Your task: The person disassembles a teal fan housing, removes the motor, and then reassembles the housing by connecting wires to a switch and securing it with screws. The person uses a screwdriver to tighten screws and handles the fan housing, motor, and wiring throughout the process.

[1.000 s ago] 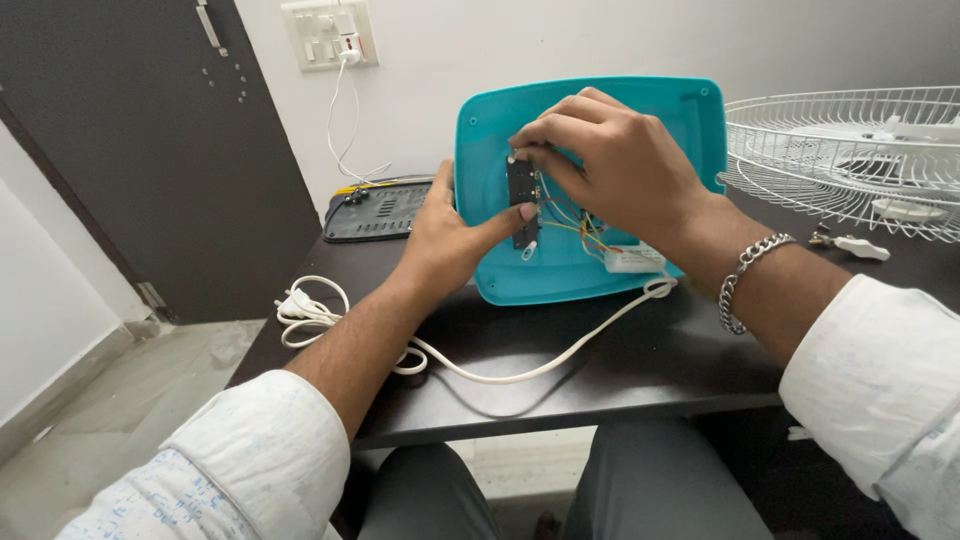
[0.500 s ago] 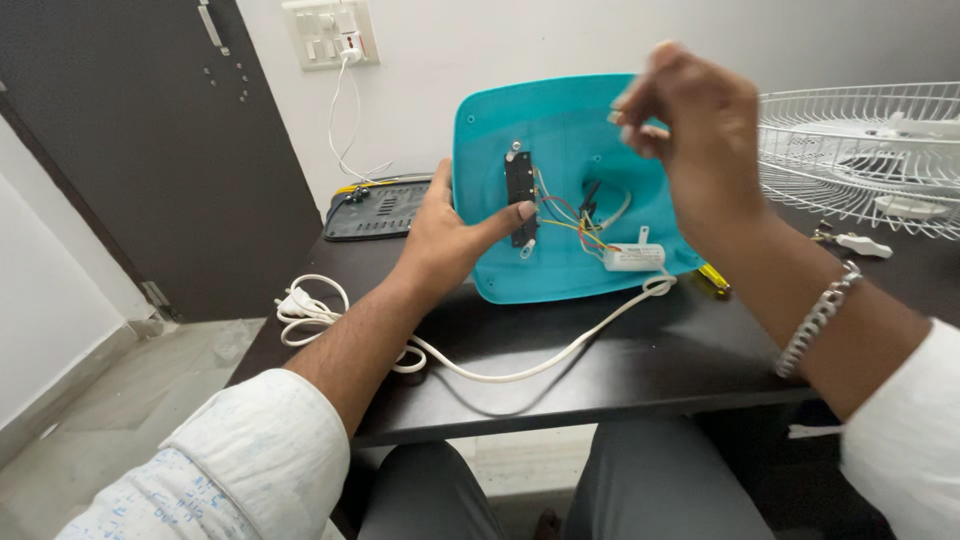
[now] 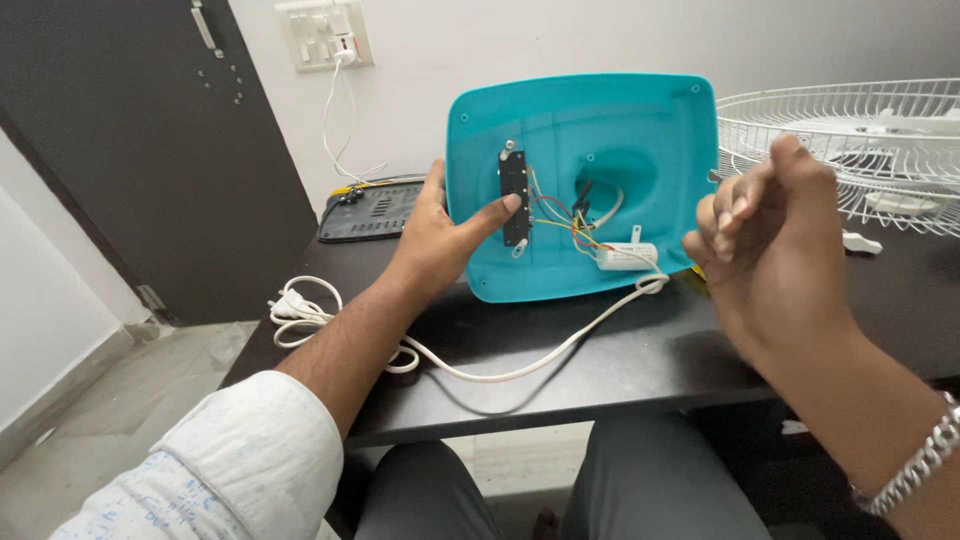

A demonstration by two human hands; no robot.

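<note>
A teal plastic fan base (image 3: 640, 120) stands tilted on edge on the dark table (image 3: 620, 360), its hollow inside facing me. My left hand (image 3: 440, 240) grips its left rim, thumb pressed on the black switch strip (image 3: 514, 185) inside. Coloured wires (image 3: 560, 215) run from the strip to a small white capacitor (image 3: 628, 257). My right hand (image 3: 770, 230) hovers in the air to the right of the base, apart from it, fingers curled shut; nothing shows between them. A white power cord (image 3: 500, 370) leaves the base and loops left to its plug (image 3: 290, 305).
A white wire fan grille (image 3: 860, 140) lies at the right rear of the table. A black ribbed panel (image 3: 370, 212) lies behind my left hand. A wall socket (image 3: 322, 32) with a white cable is above; a dark door (image 3: 120, 150) stands left.
My right hand left the switch strip, lifted up, then drew back right and toward me with fingers curled. My left hand kept its hold on the base.
</note>
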